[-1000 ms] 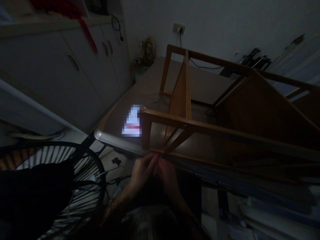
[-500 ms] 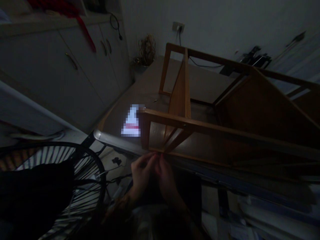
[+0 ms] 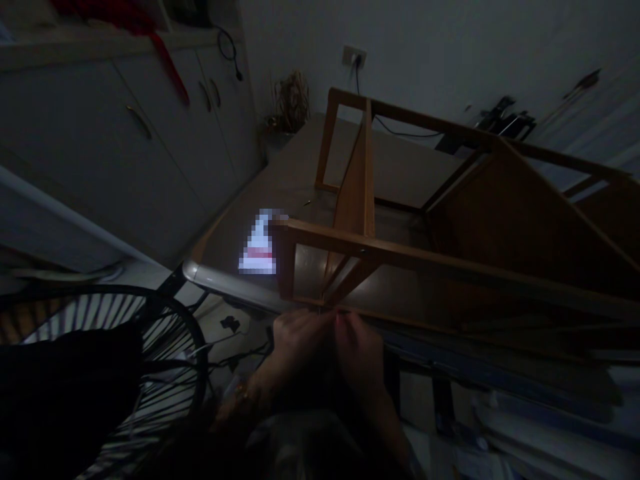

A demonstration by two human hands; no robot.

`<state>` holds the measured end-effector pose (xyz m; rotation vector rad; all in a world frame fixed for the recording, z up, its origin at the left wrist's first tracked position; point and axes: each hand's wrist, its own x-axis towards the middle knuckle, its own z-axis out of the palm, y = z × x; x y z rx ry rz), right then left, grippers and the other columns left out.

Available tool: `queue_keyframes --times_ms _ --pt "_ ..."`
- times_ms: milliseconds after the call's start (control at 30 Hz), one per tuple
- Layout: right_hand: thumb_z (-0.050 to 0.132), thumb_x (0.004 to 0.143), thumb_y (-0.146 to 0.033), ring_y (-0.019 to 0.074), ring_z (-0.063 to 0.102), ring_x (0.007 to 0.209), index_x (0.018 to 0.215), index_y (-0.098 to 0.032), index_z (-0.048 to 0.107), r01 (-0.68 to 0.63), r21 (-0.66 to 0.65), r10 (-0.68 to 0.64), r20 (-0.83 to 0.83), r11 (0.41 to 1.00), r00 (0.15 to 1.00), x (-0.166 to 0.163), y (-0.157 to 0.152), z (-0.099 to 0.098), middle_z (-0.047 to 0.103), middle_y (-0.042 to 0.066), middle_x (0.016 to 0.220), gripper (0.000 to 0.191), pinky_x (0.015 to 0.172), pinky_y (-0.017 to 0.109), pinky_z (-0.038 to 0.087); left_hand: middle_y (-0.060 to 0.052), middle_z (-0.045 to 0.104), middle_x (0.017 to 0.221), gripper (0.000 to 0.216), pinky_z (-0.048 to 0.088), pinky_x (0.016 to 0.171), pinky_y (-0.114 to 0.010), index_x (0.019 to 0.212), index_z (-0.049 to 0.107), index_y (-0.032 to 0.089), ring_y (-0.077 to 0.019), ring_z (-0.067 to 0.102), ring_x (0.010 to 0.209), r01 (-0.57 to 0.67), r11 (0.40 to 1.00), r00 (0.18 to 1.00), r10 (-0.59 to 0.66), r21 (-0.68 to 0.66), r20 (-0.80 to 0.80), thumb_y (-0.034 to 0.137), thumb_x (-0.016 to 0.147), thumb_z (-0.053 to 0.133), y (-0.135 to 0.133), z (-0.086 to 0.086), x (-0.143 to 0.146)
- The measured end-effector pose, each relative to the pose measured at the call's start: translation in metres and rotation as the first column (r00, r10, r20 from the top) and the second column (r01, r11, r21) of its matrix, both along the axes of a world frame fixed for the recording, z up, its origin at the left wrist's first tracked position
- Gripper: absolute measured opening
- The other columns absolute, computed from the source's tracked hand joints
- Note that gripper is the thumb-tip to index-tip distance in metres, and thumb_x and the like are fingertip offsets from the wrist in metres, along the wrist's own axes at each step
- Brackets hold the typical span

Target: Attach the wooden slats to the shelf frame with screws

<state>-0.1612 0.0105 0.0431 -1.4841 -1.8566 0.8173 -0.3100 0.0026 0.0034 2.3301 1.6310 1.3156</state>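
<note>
A brown wooden shelf frame (image 3: 367, 180) lies on its side on the table, its boards standing between the long rails. Just below its near lower rail are both my hands, close together at the table's front edge. My left hand (image 3: 296, 341) has its fingers curled in, and a thin sliver shows by its fingertips, too dark to identify. Beside it, my right hand (image 3: 361, 348) is closed, thumb and fingers pinched together near the left fingertips. What either hand holds is hidden. A small screw-like metal piece (image 3: 307, 203) rests on the table left of the frame.
A bright blurred-out screen or sheet (image 3: 259, 250) lies on the table (image 3: 227, 250) at left. A black round chair with spokes (image 3: 173, 300) stands at lower left, dark cloth on it. White cabinets (image 3: 165, 133) line the left wall; a dried plant (image 3: 291, 100) fills the corner.
My right hand has moved right and turned, separating slightly from the left. The left hand has shifted a little right, its fingers now pointing across. The shelf frame stays in place.
</note>
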Motion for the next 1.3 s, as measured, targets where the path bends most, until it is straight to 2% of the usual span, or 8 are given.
queue_keyframes --times_ms 200,333,467,533,667,933,1200,1300 --pt "0.036 0.096 -0.042 0.0126 0.056 0.061 0.080 -0.020 0.056 0.005 -0.077 -0.008 -0.039 0.997 0.999 -0.001 0.005 -0.004 0.061 0.000 0.068 0.034 0.059 0.023 0.037 0.001 0.068 0.061 0.021 0.041 0.057 -0.022 0.103 0.071 0.022 -0.0106 0.058 0.055 0.018 0.999 0.999 -0.016 0.047 -0.048 0.019 0.089 0.055 0.003 0.001 0.000" --pt "0.033 0.096 -0.042 0.0140 0.059 0.063 0.082 -0.020 0.055 0.006 -0.159 -0.020 -0.088 0.987 0.996 0.000 0.004 -0.005 0.063 0.001 0.070 0.035 0.058 0.023 0.038 0.000 0.070 0.067 0.021 0.045 0.058 -0.020 0.104 0.069 0.024 -0.0103 0.061 0.057 -0.020 0.979 0.976 0.063 -0.204 0.209 0.029 0.086 0.060 -0.006 -0.013 0.007" --pt "0.031 0.096 -0.045 0.0141 0.058 0.058 0.081 -0.021 0.054 0.012 -0.202 -0.026 -0.068 0.979 0.997 0.001 0.001 -0.004 0.061 0.000 0.065 0.037 0.053 0.023 0.036 0.003 0.063 0.064 0.024 0.044 0.054 -0.018 0.091 0.061 0.018 -0.0096 0.057 0.055 0.002 0.857 0.685 0.374 -0.515 0.625 0.041 0.082 0.063 -0.022 -0.023 0.018" --pt "0.030 0.096 -0.046 0.0138 0.057 0.055 0.081 -0.021 0.054 0.022 -0.206 -0.030 -0.037 0.978 0.999 0.001 0.000 -0.003 0.061 0.000 0.063 0.038 0.051 0.023 0.034 0.003 0.063 0.067 0.024 0.044 0.056 -0.017 0.087 0.060 0.018 -0.0093 0.057 0.059 0.112 0.826 0.562 0.406 -0.552 0.721 0.041 0.085 0.059 -0.026 -0.023 0.022" --pt "0.030 0.097 -0.046 0.0142 0.059 0.055 0.081 -0.021 0.056 0.031 -0.197 -0.024 0.037 0.980 0.999 0.002 -0.001 -0.002 0.064 0.002 0.065 0.040 0.053 0.023 0.035 0.000 0.067 0.075 0.031 0.042 0.053 -0.016 0.092 0.066 0.016 -0.0078 0.055 0.060 0.258 0.781 0.459 0.418 -0.568 0.784 0.044 0.088 0.054 -0.022 -0.016 0.025" --pt "0.026 0.100 -0.036 0.0179 0.068 0.065 0.089 -0.020 0.061 -0.037 -0.201 0.103 0.328 0.979 0.939 0.002 -0.001 -0.009 0.071 0.006 0.076 0.040 0.055 0.024 0.036 0.003 0.059 0.054 0.034 0.036 0.045 -0.016 0.083 0.073 0.013 -0.0066 0.045 0.046 0.257 0.757 0.478 0.440 -0.600 0.760 0.045 0.081 0.062 -0.012 -0.006 0.026" --pt "0.030 0.100 -0.028 0.0166 0.067 0.058 0.099 -0.017 0.060 -0.148 -0.126 0.193 0.534 0.981 0.823 -0.001 -0.005 -0.013 0.071 0.008 0.073 0.032 0.049 0.024 0.031 0.001 0.065 0.061 0.034 0.039 0.048 -0.017 0.077 0.073 0.014 -0.0080 0.051 0.052 0.215 0.764 0.534 0.430 -0.609 0.728 0.045 0.081 0.061 -0.014 -0.009 0.022" --pt "0.030 0.100 -0.031 0.0166 0.067 0.057 0.095 -0.018 0.059 -0.102 -0.153 0.172 0.563 0.983 0.808 -0.002 -0.009 -0.009 0.071 0.007 0.072 0.032 0.048 0.024 0.030 0.000 0.069 0.067 0.033 0.042 0.053 -0.017 0.082 0.074 0.014 -0.0099 0.056 0.058 0.193 0.759 0.575 0.426 -0.621 0.698 0.043 0.083 0.060 -0.014 -0.007 0.021"
